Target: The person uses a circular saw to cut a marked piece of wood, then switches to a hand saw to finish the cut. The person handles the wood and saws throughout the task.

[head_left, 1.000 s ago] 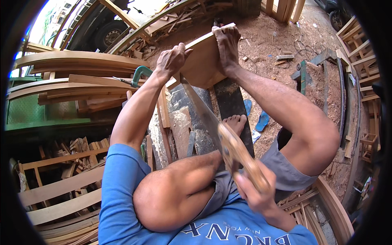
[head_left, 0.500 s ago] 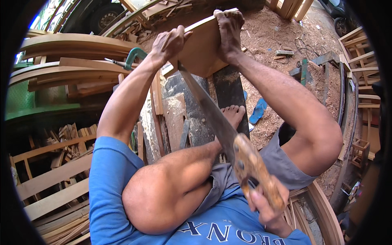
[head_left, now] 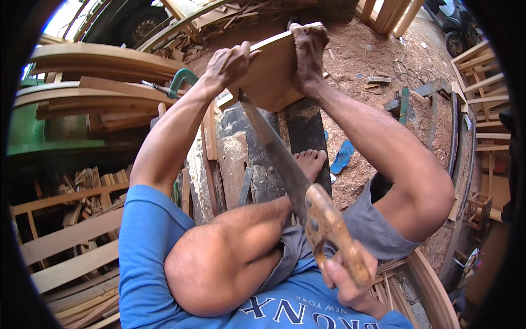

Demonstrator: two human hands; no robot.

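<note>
The left hand (head_left: 229, 64) is clasping the board (head_left: 271, 74) by its edge, while a bare right foot (head_left: 309, 55) is hooking its toes over the far end — the wood is tilting between them. Nearer the body, the right hand (head_left: 346, 277) is wrapping its grip around the handle of the saw (head_left: 276, 151) — the blade is meeting the board near the left hand. A blue sandal (head_left: 343, 157) is lying on the sawdust-strewn floor (head_left: 378, 118).
</note>
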